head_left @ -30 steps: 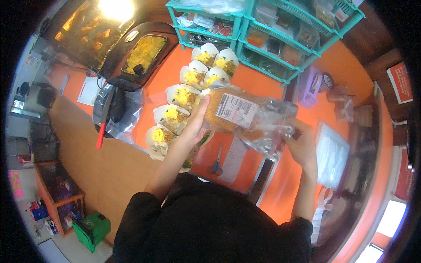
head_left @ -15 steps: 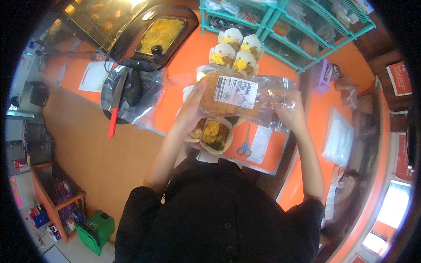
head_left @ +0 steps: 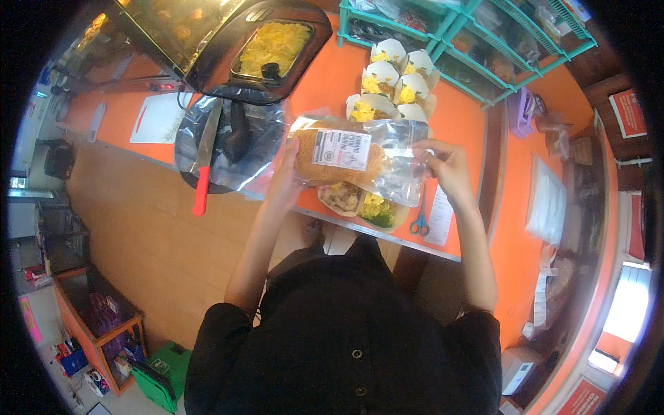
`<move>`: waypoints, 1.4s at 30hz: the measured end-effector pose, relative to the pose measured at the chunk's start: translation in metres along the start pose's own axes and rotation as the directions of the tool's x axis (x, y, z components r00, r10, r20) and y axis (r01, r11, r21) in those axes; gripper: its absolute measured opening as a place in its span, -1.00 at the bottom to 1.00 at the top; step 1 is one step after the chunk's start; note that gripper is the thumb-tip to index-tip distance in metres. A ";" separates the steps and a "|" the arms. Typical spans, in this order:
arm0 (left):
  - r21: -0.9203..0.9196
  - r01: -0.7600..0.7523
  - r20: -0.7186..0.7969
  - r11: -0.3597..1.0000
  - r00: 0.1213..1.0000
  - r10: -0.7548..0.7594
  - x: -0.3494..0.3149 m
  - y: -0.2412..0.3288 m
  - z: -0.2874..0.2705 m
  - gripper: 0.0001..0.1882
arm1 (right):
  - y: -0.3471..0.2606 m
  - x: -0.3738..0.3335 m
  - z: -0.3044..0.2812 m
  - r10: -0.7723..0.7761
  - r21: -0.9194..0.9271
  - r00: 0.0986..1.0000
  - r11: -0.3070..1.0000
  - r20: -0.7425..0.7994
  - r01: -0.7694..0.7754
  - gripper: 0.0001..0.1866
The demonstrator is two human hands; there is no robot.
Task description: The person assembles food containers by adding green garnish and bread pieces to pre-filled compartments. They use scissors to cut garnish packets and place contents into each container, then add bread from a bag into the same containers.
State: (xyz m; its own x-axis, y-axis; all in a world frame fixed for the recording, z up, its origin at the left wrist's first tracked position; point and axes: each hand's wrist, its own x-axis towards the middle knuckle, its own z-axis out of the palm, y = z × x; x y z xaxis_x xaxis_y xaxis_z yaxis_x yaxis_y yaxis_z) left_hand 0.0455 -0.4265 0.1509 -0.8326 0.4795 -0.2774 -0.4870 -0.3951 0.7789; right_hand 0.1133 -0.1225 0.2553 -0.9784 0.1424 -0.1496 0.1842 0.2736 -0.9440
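Observation:
A clear plastic pouch of golden-brown fried crumbs [head_left: 311, 155] with a white label lies on its side in my hands, above the food boxes. My left hand [head_left: 283, 176] is wrapped round its filled end. At the unfilled end on the right, the fingers of my right hand [head_left: 446, 164] pinch the plastic near its top edge. Beyond the pouch, white paper boxes [head_left: 387, 52] hold yellow shredded food and brown bits, in two rows. Closer to me, a box with yellow and green food [head_left: 377, 211] shows partly; the pouch covers others.
A tray of yellow food [head_left: 273, 48] stands at the back left. Beside it, a red-handled knife [head_left: 202, 181] rests on a plastic-covered round surface. Blue scissors [head_left: 419, 225] and a paper slip [head_left: 440, 218] lie right of the boxes. Teal racks [head_left: 443, 52] stand behind.
The pouch has moved left relative to the boxes. My right hand has shifted from around the plastic to a pinch at its upper edge. My view has shifted slightly.

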 end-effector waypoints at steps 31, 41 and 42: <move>0.069 -0.147 -0.550 0.987 0.820 0.160 -0.111 0.010 -0.131 -0.26 | 0.085 -0.039 0.061 0.053 -0.315 0.985 0.944 -0.162 -0.102 -0.88; -0.005 -0.160 -0.574 0.987 0.809 0.128 -0.109 0.010 -0.132 -0.24 | 0.071 -0.045 0.084 -0.343 -0.580 0.939 0.767 -0.010 0.274 -0.79; -0.001 -0.164 -0.575 0.986 0.807 0.133 -0.108 0.010 -0.132 -0.24 | 0.069 -0.045 0.084 -0.355 -0.598 0.935 0.748 0.008 0.289 -0.79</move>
State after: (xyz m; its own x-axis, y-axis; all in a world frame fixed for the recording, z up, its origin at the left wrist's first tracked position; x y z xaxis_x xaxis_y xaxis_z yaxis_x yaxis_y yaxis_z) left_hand 0.0962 -0.5857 0.1144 -0.8888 -0.1159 -0.4434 -0.3444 -0.4694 0.8130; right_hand 0.1619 -0.1903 0.1722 -0.9807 0.0285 0.1934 -0.0894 0.8143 -0.5736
